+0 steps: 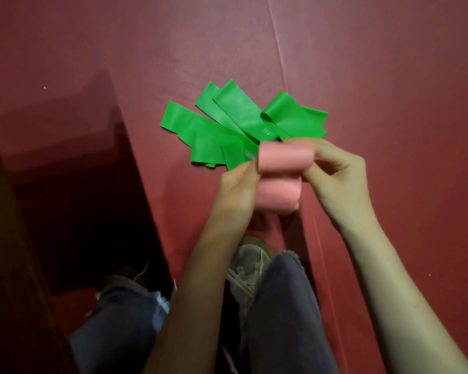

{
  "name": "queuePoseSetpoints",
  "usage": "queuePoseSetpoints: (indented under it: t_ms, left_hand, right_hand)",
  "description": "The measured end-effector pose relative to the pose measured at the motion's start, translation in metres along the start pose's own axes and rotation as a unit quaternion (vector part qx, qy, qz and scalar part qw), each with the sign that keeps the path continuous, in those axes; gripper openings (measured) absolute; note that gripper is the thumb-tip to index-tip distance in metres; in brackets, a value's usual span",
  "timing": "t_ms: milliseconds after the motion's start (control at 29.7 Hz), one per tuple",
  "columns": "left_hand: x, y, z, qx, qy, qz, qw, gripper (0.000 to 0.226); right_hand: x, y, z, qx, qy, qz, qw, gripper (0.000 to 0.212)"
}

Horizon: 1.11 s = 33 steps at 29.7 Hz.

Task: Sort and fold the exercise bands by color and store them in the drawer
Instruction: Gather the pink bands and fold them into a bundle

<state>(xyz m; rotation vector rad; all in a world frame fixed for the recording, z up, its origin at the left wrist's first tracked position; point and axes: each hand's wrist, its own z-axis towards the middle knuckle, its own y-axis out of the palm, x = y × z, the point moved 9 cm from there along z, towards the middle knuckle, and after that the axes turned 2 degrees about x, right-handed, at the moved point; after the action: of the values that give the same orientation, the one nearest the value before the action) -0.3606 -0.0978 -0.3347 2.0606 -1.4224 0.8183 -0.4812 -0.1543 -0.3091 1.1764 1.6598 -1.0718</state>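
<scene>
both hands — left hand (237,187), right hand (335,174) — pinch the pink band (281,168), seemingly mid-fold — keep edges aligned, clear of the green bands (238,122).

Under me spreads a dark red mat (362,76), finely ribbed, with a pale seam (277,41) running down it from the top edge toward my knees. A few tiny white specks lie scattered on it. To my left the surface drops into a deep shadowed recess (73,184), its edge slanting down toward my feet. My grey jeans (281,314) fill the bottom of my view, the hems frayed. A pale, worn sneaker (250,261) with loose laces pokes out between my legs, and another shoe (119,279) sits half lost in the dark.
</scene>
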Motion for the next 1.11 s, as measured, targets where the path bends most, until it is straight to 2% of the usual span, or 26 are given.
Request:
queuePoseSetpoints:
  t_ms: [67, 135, 168, 202, 303, 370, 437, 471, 538, 605, 673, 774, 874, 1009, 1110]
  left_hand:
    - [-0.01, 0.0, 0.002, 0.006, -0.062, -0.01, 0.998, 0.041]
    - [-0.022, 0.007, 0.001, -0.031, -0.136, -0.075, 0.987, 0.053]
    - [-0.025, 0.011, -0.002, -0.044, -0.151, -0.095, 0.983, 0.051]
    - [-0.023, 0.012, -0.004, -0.053, -0.141, -0.089, 0.985, 0.042]
    - [-0.014, 0.012, -0.006, -0.057, -0.041, -0.006, 0.998, 0.008]
    - [-0.01, 0.01, -0.004, -0.046, -0.009, 0.002, 0.999, 0.007]
    - [-0.006, 0.006, -0.002, -0.032, 0.0, -0.011, 0.999, 0.009]
    - [-0.004, 0.005, -0.002, -0.026, 0.003, -0.017, 1.0, 0.009]
    - [-0.002, 0.003, -0.001, -0.019, 0.02, -0.026, 0.999, 0.008]
    - [0.001, 0.004, -0.002, -0.021, 0.029, -0.025, 0.999, 0.008]
    - [0.001, 0.006, -0.002, -0.024, 0.033, -0.027, 0.999, 0.008]
    - [-0.006, 0.011, -0.002, -0.031, 0.007, -0.048, 0.998, 0.02]
    - [-0.019, 0.01, 0.003, -0.022, -0.074, -0.077, 0.994, 0.035]
    - [-0.034, 0.006, 0.005, -0.039, -0.159, -0.016, 0.986, 0.038]
    - [-0.039, 0.005, 0.003, -0.027, -0.163, 0.016, 0.986, 0.039]
  right_hand:
    - [0.002, 0.002, -0.003, -0.009, -0.009, -0.019, 1.0, 0.034]
    - [0.005, 0.005, -0.005, -0.015, -0.006, -0.033, 0.999, 0.038]
    - [0.006, 0.004, -0.006, -0.015, 0.0, -0.041, 0.999, 0.04]
    - [0.008, 0.004, -0.006, -0.017, 0.007, -0.046, 0.999, 0.043]
    - [0.012, 0.006, -0.009, -0.017, 0.048, -0.027, 0.998, 0.049]
    - [0.022, 0.005, -0.01, 0.007, 0.119, 0.069, 0.99, 0.046]
    - [0.032, 0.007, -0.013, 0.014, 0.19, 0.143, 0.971, 0.028]
    - [0.032, 0.012, -0.016, -0.01, 0.213, 0.152, 0.965, 0.016]
    - [0.031, 0.024, -0.023, -0.076, 0.237, 0.155, 0.956, 0.016]
    - [0.029, 0.03, -0.027, -0.12, 0.232, 0.132, 0.956, 0.009]
    - [0.031, 0.027, -0.027, -0.117, 0.234, 0.123, 0.957, 0.006]
    - [0.028, 0.022, -0.022, -0.09, 0.211, 0.138, 0.963, 0.014]
    - [0.023, 0.012, -0.016, -0.032, 0.167, 0.154, 0.973, 0.016]
    - [0.026, -0.002, -0.013, 0.033, 0.145, 0.154, 0.977, 0.017]
    - [0.03, -0.003, -0.014, 0.041, 0.138, 0.145, 0.979, 0.019]
